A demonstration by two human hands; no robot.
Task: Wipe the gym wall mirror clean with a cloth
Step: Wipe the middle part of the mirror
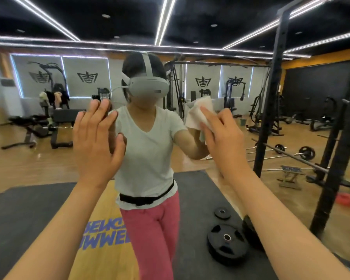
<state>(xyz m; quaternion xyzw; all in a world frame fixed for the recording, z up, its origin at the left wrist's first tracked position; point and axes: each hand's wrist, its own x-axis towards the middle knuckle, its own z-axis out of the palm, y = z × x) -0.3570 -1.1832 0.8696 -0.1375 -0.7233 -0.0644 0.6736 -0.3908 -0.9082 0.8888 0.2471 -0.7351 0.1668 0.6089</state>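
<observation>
The wall mirror (190, 37) fills almost the whole view and reflects the gym and my own figure. My right hand (222, 138) presses a white cloth (198, 114) flat against the glass at about head height, right of centre. The cloth bunches above and left of my fingers. My left hand (95, 144) rests open with its palm and spread fingers on the glass, left of centre, holding nothing. Both forearms reach up from the bottom corners.
A black rack upright (271, 98) stands close on the right, with another post (335, 148) further right. Black weight plates (226, 245) lie low by the mirror's foot. Benches, machines and barbells appear as reflections.
</observation>
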